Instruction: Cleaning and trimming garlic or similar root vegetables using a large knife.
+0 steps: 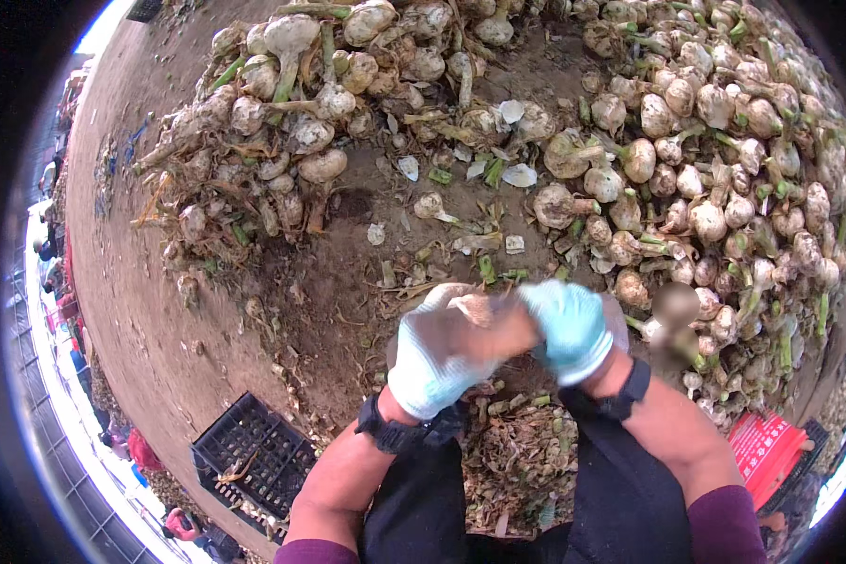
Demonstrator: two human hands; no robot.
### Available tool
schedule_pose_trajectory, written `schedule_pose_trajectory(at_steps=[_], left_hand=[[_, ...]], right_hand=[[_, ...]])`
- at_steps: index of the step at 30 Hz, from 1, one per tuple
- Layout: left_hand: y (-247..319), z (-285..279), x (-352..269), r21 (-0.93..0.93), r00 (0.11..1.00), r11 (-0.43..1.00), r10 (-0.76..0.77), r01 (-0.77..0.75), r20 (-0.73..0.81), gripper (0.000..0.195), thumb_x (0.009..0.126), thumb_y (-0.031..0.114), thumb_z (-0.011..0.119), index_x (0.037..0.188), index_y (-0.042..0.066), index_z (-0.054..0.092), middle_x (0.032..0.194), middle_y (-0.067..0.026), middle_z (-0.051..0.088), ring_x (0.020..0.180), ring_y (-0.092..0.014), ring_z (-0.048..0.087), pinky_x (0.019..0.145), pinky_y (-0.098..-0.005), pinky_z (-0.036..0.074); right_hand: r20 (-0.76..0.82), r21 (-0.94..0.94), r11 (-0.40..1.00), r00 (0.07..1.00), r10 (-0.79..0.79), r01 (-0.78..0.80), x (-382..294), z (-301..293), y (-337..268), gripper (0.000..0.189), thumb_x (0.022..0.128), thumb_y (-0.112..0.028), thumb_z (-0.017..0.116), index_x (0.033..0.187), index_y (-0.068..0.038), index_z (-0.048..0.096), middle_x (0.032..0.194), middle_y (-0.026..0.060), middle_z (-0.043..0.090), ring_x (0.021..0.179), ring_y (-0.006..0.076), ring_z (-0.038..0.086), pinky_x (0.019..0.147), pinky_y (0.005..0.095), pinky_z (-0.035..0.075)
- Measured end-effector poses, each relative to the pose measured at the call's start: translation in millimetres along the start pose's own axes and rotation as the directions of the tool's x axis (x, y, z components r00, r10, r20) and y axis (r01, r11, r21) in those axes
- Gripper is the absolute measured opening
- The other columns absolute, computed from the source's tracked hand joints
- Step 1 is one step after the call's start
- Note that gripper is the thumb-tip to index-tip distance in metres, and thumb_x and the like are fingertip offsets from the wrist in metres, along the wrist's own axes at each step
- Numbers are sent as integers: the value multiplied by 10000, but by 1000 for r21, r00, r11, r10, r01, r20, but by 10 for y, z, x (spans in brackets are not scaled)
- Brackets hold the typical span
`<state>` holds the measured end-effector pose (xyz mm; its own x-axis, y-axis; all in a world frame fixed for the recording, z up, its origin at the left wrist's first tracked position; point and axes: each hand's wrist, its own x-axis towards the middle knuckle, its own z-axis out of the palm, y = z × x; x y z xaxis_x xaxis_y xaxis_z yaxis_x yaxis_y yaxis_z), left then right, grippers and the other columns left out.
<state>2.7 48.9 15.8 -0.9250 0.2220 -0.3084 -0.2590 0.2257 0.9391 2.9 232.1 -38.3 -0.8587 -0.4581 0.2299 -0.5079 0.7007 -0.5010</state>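
My left hand [437,356], in a pale blue-white knit glove with bare fingertips, is closed around what looks like a garlic bulb [474,309]. The fingers and the bulb's lower part are blurred. Close beside it, on the right, my right hand [571,328] is curled in a similar glove; whatever its fingers hold is hidden. Under both hands, cut stems and dry husks [518,458] lie heaped between my legs. Just beyond the hands, a small garlic bulb with a stem [430,206] rests on the dirt among loose peelings and stem pieces.
A large heap of garlic bulbs [712,162] spreads along the right. Another pile with long stems [282,127] lies at the upper left. A black plastic crate [254,458] stands at lower left, and a red container bearing writing [765,455] at lower right. Other people [182,524] are along the left.
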Motion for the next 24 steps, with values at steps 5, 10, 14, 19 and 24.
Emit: schedule_pose_trajectory(at_steps=[5,10,14,19,24], left_hand=[[65,29,14,-365,976,915,-208,171,-63,444,647,79,691,1025,40,462,873,-13,534,790,-71,513,685,-232,451],[179,31,289,-244,996,967,-80,71,-31,650,665,115,708,1205,23,358,1089,-73,489,1001,-144,467,868,-285,376],[123,25,546,-269,991,963,-32,-4,-129,625,703,157,668,1225,6,360,1188,-161,459,1096,-240,449,910,-327,358],[-418,-244,1175,587,758,480,-425,652,-495,638,643,396,673,1078,-23,465,954,-256,570,950,-364,539,802,-342,435],[-693,-250,1261,566,838,621,-345,542,-423,576,618,293,700,1034,-37,477,931,-197,590,852,-297,576,776,-318,446]], right_hand=[[7,318,702,742,671,-638,-107,25,169,190,731,-178,616,843,-36,556,666,150,568,629,286,581,572,363,462],[213,418,474,590,778,-775,-160,244,357,306,682,-213,673,894,-22,562,758,168,603,701,293,591,642,344,468],[299,349,502,601,741,-792,-45,103,274,349,667,-239,682,914,-24,558,737,146,607,665,274,590,632,337,466],[269,366,470,574,773,-803,35,1,339,352,669,-246,679,896,-7,556,724,161,597,643,275,577,612,326,457],[342,282,485,559,756,-828,98,-35,377,361,669,-262,681,899,-11,561,700,152,587,625,275,566,604,342,452]])
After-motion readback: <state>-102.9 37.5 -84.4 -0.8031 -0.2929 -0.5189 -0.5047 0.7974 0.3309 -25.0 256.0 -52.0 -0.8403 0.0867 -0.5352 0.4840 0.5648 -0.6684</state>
